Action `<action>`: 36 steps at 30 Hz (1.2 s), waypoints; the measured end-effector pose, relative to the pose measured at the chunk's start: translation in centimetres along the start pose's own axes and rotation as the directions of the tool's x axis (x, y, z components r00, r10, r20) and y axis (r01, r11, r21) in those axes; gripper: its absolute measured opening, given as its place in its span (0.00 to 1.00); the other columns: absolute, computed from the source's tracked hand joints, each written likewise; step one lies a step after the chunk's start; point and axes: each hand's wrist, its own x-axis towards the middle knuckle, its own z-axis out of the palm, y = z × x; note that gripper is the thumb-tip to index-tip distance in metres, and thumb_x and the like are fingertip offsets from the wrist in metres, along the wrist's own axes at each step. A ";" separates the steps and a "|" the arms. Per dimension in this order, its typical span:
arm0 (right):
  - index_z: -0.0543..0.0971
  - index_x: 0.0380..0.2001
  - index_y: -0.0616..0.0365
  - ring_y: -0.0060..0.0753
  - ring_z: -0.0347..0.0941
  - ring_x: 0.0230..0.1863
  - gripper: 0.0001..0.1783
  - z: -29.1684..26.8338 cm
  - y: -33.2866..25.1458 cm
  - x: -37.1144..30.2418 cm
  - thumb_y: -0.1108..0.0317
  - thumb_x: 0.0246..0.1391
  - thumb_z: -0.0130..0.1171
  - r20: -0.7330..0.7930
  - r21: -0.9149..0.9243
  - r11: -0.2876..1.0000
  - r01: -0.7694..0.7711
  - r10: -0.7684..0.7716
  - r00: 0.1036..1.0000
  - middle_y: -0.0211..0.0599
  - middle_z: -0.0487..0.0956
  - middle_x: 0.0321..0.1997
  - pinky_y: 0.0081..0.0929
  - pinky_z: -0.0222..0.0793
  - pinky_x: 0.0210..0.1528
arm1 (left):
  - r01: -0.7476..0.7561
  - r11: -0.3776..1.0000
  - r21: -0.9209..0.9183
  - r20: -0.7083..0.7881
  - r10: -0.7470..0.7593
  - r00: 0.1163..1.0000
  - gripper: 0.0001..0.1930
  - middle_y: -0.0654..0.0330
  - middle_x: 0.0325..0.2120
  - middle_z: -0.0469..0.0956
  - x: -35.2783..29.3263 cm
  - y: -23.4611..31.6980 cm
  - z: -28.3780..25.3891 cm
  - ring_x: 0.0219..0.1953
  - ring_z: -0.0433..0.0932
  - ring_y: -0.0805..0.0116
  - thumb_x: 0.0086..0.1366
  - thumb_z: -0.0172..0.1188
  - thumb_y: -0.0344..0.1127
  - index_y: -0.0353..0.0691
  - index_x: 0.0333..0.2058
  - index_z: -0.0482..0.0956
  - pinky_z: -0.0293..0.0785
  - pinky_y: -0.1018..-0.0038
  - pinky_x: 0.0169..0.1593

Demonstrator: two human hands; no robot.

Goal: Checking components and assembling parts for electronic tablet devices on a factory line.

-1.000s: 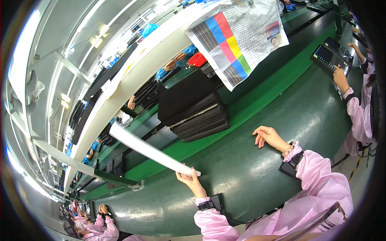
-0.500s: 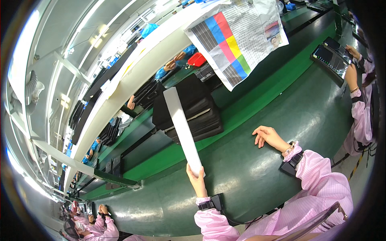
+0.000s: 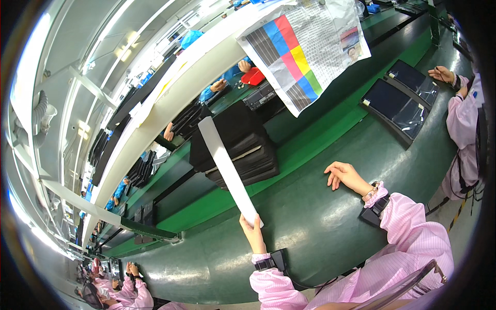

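My left hand [image 3: 251, 231] is closed round the lower end of a long, flat white strip [image 3: 230, 174]. The strip slants up and to the left, its far end over a stack of black, foam-like sheets [image 3: 243, 121]. Whether it touches the stack I cannot tell. At the right, my right hand [image 3: 346, 175] hangs over or rests on the green worktop [image 3: 305, 217], its fingers loosely bent and apart, with nothing in them. Pink striped sleeves and black wrist bands cover both wrists.
A co-worker's hand [image 3: 440, 74] is beside dark screen panels [image 3: 395, 103] at the right. Above the stack hangs a printed sheet with colour blocks [image 3: 305, 57]. A white beam [image 3: 170, 88] crosses behind, near a red tray [image 3: 252, 76]. Other workers sit at lower left.
The black stack and the white strip's far end have shifted slightly left. At the right, the co-worker's panels now lie on the worktop, let go. My right hand has stayed still.
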 end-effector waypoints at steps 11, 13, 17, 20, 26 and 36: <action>0.74 0.39 0.63 0.24 0.75 0.20 0.13 0.0 0.1 -0.3 0.67 0.64 0.41 -0.008 0.003 1.000 0.000 0.000 1.000 0.38 0.79 0.24 0.19 0.71 0.22 | -0.115 0.992 -0.042 0.213 0.121 0.970 0.21 0.55 0.43 0.74 -0.8 2.7 1.3 0.41 0.72 0.70 0.65 0.48 0.40 0.35 0.53 0.64 0.68 0.75 0.44; 0.74 0.39 0.62 0.24 0.75 0.20 0.13 -0.1 0.1 -0.4 0.66 0.64 0.41 0.013 0.049 0.999 -0.001 0.000 1.000 0.38 0.79 0.24 0.20 0.71 0.23 | -0.172 0.985 0.023 0.281 0.159 0.946 0.29 0.54 0.39 0.75 -1.0 2.8 1.7 0.39 0.72 0.71 0.64 0.48 0.52 0.32 0.53 0.63 0.67 0.77 0.42; 0.73 0.40 0.61 0.23 0.75 0.21 0.13 -0.8 0.2 -0.4 0.66 0.64 0.41 0.036 0.063 0.998 -0.005 0.003 0.999 0.38 0.80 0.26 0.19 0.72 0.24 | -0.016 0.984 0.175 0.450 -0.066 0.890 0.14 0.60 0.31 0.74 -1.0 0.3 0.5 0.36 0.70 0.70 0.63 0.53 0.39 0.31 0.38 0.72 0.64 0.74 0.43; 0.74 0.39 0.61 0.24 0.75 0.21 0.13 -2.6 -1.8 -1.5 0.66 0.64 0.40 -0.072 -0.041 0.997 0.060 -0.063 0.995 0.36 0.80 0.26 0.20 0.71 0.22 | -0.409 0.801 0.437 0.634 0.049 0.772 0.12 0.63 0.22 0.69 -0.3 -0.1 0.0 0.30 0.67 0.72 0.63 0.54 0.37 0.31 0.29 0.71 0.63 0.74 0.37; 0.75 0.35 0.60 0.27 0.76 0.25 0.09 -14.2 -4.5 -6.4 0.74 0.58 0.44 -0.686 -0.381 0.889 0.254 -0.456 0.567 0.35 0.79 0.26 0.23 0.72 0.29 | -0.074 0.940 0.333 0.540 -0.126 0.832 0.09 0.65 0.22 0.68 -0.2 -1.6 -0.3 0.28 0.65 0.76 0.64 0.54 0.33 0.33 0.28 0.72 0.63 0.78 0.33; 0.75 0.39 0.64 0.56 0.67 0.48 0.14 -35.6 2.6 -9.1 0.65 0.55 0.48 -0.857 -0.514 0.727 -0.454 -0.413 0.309 0.53 0.72 0.45 0.44 0.63 0.52 | -0.018 0.971 0.240 0.535 -0.117 0.837 0.07 0.66 0.24 0.71 -1.2 1.2 0.9 0.30 0.65 0.77 0.64 0.53 0.32 0.33 0.31 0.73 0.64 0.80 0.35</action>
